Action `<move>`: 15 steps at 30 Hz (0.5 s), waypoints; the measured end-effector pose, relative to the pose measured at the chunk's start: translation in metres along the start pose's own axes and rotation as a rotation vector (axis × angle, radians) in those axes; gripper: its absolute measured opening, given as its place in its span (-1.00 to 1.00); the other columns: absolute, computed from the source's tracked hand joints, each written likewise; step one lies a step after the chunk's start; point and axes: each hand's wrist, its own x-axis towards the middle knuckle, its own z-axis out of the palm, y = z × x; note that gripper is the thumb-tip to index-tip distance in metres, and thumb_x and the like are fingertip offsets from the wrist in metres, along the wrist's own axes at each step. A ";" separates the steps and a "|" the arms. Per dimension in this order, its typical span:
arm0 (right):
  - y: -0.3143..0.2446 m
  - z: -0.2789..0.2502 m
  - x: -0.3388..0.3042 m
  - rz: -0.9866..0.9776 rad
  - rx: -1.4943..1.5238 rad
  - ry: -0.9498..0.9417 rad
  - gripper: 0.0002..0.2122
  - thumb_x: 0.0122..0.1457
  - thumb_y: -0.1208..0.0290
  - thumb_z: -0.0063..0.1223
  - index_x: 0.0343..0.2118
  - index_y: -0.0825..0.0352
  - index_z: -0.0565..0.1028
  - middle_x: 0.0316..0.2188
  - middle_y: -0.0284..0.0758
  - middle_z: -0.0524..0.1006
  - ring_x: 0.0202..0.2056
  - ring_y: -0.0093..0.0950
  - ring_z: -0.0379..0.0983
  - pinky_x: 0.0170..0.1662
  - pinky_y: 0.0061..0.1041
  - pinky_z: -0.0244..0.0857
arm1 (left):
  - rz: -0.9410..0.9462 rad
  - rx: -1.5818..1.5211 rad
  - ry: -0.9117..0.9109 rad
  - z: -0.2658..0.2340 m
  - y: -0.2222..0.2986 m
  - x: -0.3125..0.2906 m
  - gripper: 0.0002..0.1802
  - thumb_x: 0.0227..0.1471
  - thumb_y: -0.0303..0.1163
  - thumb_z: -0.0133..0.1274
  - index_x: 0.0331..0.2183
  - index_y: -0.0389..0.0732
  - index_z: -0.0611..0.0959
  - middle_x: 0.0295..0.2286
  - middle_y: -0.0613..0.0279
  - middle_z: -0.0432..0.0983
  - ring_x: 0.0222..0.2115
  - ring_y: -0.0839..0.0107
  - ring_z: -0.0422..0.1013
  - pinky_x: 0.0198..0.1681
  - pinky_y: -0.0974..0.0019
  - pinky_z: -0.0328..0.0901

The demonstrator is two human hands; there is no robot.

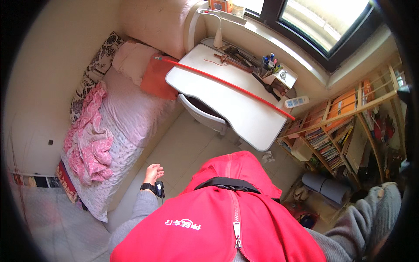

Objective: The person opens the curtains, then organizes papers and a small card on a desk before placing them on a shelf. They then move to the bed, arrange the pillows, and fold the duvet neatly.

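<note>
My left hand (152, 173) hangs low beside the bed, palm partly up. Its fingers are stretched out and hold nothing. A black strap with a small dark device (159, 189) is around that wrist. My right arm (355, 222), in a grey sleeve, reaches out to the right; its hand does not show. A red vest (231, 209) with a front zip covers my body. Ahead of me, a long thin red strip (231, 85) lies diagonally across the white desk (205, 96). At its left end, a reddish-orange sheet (159, 78) rests on the bed corner.
The bed (126, 109) with a crumpled pink blanket (89, 139) runs along the left. A white chair (203, 115) is tucked against the desk. Pens (271, 65), a lamp (218, 37) and a power strip (296, 102) line its back. A wooden bookshelf (336, 115) and rolled mat (325, 188) are right.
</note>
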 end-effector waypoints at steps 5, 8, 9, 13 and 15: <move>0.035 0.039 -0.060 0.316 0.004 -0.110 -0.90 0.03 0.57 -0.07 -0.58 0.33 0.44 -0.51 -0.25 0.48 -0.42 -0.44 0.43 -0.28 -0.48 0.33 | 0.061 0.008 0.001 0.000 0.014 0.008 -0.71 0.18 -0.36 -0.15 -0.09 -0.27 0.40 -0.27 0.03 0.47 -0.37 0.28 0.48 -0.29 0.26 0.44; 0.047 0.052 -0.093 0.471 0.034 -0.140 -0.91 0.03 0.56 -0.06 -0.57 0.33 0.44 -0.50 -0.25 0.48 -0.41 -0.44 0.43 -0.27 -0.48 0.33 | 0.077 0.037 -0.005 0.009 0.013 0.014 -0.71 0.18 -0.36 -0.14 -0.09 -0.27 0.40 -0.27 0.03 0.47 -0.35 0.27 0.48 -0.29 0.25 0.44; 0.050 0.055 -0.104 0.518 0.044 -0.149 -0.92 0.03 0.56 -0.06 -0.56 0.33 0.44 -0.50 -0.25 0.48 -0.41 -0.44 0.43 -0.27 -0.48 0.33 | 0.076 0.051 -0.013 0.012 0.013 0.016 -0.71 0.18 -0.35 -0.13 -0.09 -0.27 0.40 -0.28 0.03 0.47 -0.34 0.26 0.48 -0.29 0.25 0.44; 0.058 0.062 -0.138 0.660 0.083 -0.173 -0.93 0.03 0.56 -0.05 -0.55 0.33 0.44 -0.48 -0.25 0.48 -0.40 -0.44 0.43 -0.26 -0.48 0.33 | 0.043 0.098 -0.058 0.026 0.013 0.022 -0.65 0.17 -0.32 -0.10 -0.04 -0.26 0.38 -0.20 -0.02 0.45 -0.29 0.15 0.48 -0.26 0.16 0.45; 0.061 0.065 -0.151 0.711 0.100 -0.183 -0.94 0.03 0.56 -0.05 -0.54 0.33 0.44 -0.48 -0.26 0.48 -0.39 -0.45 0.42 -0.26 -0.48 0.33 | 0.047 0.118 -0.090 0.031 0.014 0.023 -0.65 0.17 -0.32 -0.10 -0.04 -0.26 0.39 -0.21 -0.01 0.45 -0.29 0.15 0.48 -0.26 0.16 0.45</move>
